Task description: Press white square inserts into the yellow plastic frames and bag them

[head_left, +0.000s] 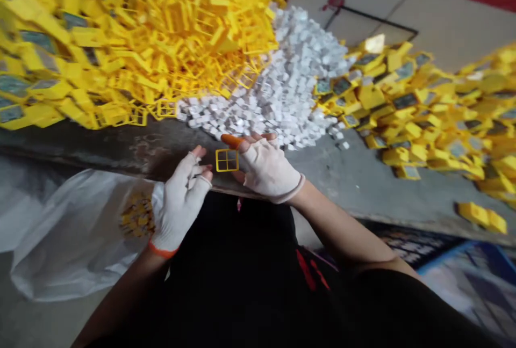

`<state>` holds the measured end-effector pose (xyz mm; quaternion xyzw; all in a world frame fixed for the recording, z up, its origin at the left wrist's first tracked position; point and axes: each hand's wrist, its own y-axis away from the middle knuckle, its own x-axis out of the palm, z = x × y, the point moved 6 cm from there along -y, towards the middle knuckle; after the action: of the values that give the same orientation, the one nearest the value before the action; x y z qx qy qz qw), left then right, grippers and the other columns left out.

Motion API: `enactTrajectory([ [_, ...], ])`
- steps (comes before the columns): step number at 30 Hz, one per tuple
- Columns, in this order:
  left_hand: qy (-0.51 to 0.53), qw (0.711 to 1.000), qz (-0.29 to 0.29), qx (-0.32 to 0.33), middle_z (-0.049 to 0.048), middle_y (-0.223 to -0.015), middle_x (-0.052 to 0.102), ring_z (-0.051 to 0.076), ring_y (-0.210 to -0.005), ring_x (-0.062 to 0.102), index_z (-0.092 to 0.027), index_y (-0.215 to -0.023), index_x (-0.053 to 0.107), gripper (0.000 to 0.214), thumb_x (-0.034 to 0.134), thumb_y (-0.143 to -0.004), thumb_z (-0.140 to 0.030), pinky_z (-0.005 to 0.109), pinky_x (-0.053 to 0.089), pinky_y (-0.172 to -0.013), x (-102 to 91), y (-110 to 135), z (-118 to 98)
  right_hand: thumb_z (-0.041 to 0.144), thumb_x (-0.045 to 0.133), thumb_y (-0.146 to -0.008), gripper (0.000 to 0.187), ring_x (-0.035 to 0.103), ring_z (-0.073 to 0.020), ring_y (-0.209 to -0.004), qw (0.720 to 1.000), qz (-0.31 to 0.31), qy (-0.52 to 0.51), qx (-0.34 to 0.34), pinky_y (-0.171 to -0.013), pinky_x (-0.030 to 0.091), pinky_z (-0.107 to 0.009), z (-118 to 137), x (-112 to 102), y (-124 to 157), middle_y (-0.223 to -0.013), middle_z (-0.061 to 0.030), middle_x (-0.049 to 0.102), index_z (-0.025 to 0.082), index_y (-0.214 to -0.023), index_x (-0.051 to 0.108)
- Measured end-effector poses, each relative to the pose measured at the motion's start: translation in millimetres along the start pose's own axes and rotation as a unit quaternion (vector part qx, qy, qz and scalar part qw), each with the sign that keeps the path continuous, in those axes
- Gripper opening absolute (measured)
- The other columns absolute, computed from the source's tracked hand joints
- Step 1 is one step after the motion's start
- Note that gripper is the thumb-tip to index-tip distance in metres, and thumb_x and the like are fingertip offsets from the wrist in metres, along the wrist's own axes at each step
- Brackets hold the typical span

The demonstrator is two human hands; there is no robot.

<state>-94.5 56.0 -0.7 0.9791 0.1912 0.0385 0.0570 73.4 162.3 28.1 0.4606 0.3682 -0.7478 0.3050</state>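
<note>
yellow plastic frame [227, 160] pinched in the gloved right hand [264, 168], open left hand [180, 203] just beside it

Two gloved grips show, the left grip [179, 203] and the right grip [264, 168], with one yellow four-pane frame [226, 160] between them. There are two heaps of yellow frames, the larger heap [121, 42] and the smaller heap [423, 106], plus one heap of white cubes [278, 90] (far too many pieces to count), and one white plastic bag [72, 235].
</note>
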Motion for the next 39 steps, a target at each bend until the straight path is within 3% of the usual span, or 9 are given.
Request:
enactTrajectory([
  [3, -0.125, 0.989, 0.078, 0.019, 0.0095, -0.125, 0.088, 0.039, -0.122, 0.084, -0.024, -0.122, 0.088, 0.044, 0.103, -0.082, -0.036, 0.040, 0.071, -0.101, 34.6, 1, -3, 0.020, 0.057, -0.118, 0.054, 0.071, -0.0254, -0.117, 0.991, -0.006, 0.130, -0.020, -0.106, 0.050, -0.046, 26, -15, 42, -0.139, -0.0102, 0.083, 0.029, -0.171, 0.058],
  [7, -0.084, 0.982, 0.164, -0.038, 0.0079, -0.119, 0.090, 0.039, -0.129, 0.081, -0.027, -0.111, 0.090, 0.028, 0.100, -0.088, -0.038, 0.042, 0.067, -0.113, 79.8, 8, 9, 0.017, 0.053, -0.120, 0.050, 0.071, -0.0231, -0.119, 0.990, -0.039, 0.124, -0.061, -0.096, 0.054, -0.042, 29, -27, 82, -0.149, -0.0093, 0.081, 0.030, -0.168, 0.060],
  [11, 0.070, 0.970, 0.196, -0.122, 0.0088, -0.113, 0.089, 0.028, -0.101, 0.084, -0.026, -0.122, 0.091, 0.044, 0.105, -0.085, -0.045, 0.033, 0.071, -0.083, 110.1, 14, 23, 0.050, 0.068, -0.116, 0.055, 0.076, -0.0261, -0.114, 0.995, -0.091, -0.040, 0.026, -0.096, 0.063, -0.043, -57, -43, 121, -0.138, -0.0100, 0.084, 0.028, -0.166, 0.065],
  [15, 0.141, 0.967, 0.146, -0.157, 0.0078, -0.102, 0.086, 0.027, -0.092, 0.084, -0.026, -0.120, 0.090, 0.054, 0.109, -0.078, -0.055, 0.030, 0.068, -0.066, 117.1, 9, 27, 0.023, 0.066, -0.104, 0.040, 0.078, -0.0304, -0.117, 0.937, -0.098, 0.000, 0.334, -0.110, 0.061, -0.054, -180, -54, 143, -0.136, -0.0135, 0.083, 0.024, -0.140, 0.082],
  [19, 0.151, 0.964, 0.123, -0.182, 0.0095, -0.107, 0.086, 0.028, -0.093, 0.084, -0.024, -0.121, 0.088, 0.047, 0.100, -0.087, -0.054, 0.031, 0.066, -0.063, 117.7, 4, 30, 0.017, 0.071, -0.100, 0.040, 0.076, -0.0357, -0.130, 0.929, -0.025, 0.050, 0.366, -0.121, 0.053, -0.064, -218, -45, 122, -0.143, -0.0152, 0.083, 0.024, -0.138, 0.083],
  [25, 0.211, 0.943, 0.136, -0.219, 0.0055, -0.118, 0.087, 0.026, -0.094, 0.085, -0.030, -0.116, 0.089, 0.036, 0.103, -0.087, -0.047, 0.031, 0.068, -0.064, 123.8, 5, 33, 0.029, 0.068, -0.109, 0.017, 0.076, -0.0361, -0.125, 0.940, -0.081, 0.043, 0.328, -0.119, 0.050, -0.065, -188, -48, 129, -0.125, -0.0101, 0.090, 0.029, -0.108, 0.085],
  [33, 0.233, 0.932, 0.184, -0.208, 0.0041, -0.126, 0.089, 0.024, -0.106, 0.084, -0.032, -0.120, 0.086, 0.037, 0.104, -0.090, -0.043, 0.037, 0.073, -0.087, 136.6, 15, 42, 0.060, 0.065, -0.116, 0.035, 0.081, -0.0285, -0.098, 0.972, -0.163, -0.138, 0.100, -0.101, 0.062, -0.052, -45, -15, 140, -0.111, -0.0055, 0.093, 0.036, -0.110, 0.090],
  [36, 0.241, 0.927, 0.191, -0.216, 0.0030, -0.123, 0.089, 0.023, -0.100, 0.085, -0.032, -0.118, 0.086, 0.036, 0.105, -0.090, -0.043, 0.035, 0.073, -0.080, 134.3, 17, 45, 0.060, 0.061, -0.118, 0.038, 0.082, -0.0285, -0.104, 0.981, -0.111, -0.151, 0.054, -0.101, 0.064, -0.051, -37, -9, 136, -0.113, -0.0059, 0.093, 0.036, -0.112, 0.090],
  [39, 0.271, 0.914, 0.182, -0.242, 0.0033, -0.118, 0.089, 0.024, -0.095, 0.086, -0.030, -0.115, 0.088, 0.039, 0.108, -0.086, -0.046, 0.033, 0.072, -0.074, 131.8, 18, 48, 0.054, 0.063, -0.118, 0.032, 0.081, -0.0312, -0.123, 0.983, -0.118, -0.112, 0.079, -0.109, 0.062, -0.053, -75, -32, 137, -0.134, -0.0081, 0.090, 0.036, -0.124, 0.089],
])
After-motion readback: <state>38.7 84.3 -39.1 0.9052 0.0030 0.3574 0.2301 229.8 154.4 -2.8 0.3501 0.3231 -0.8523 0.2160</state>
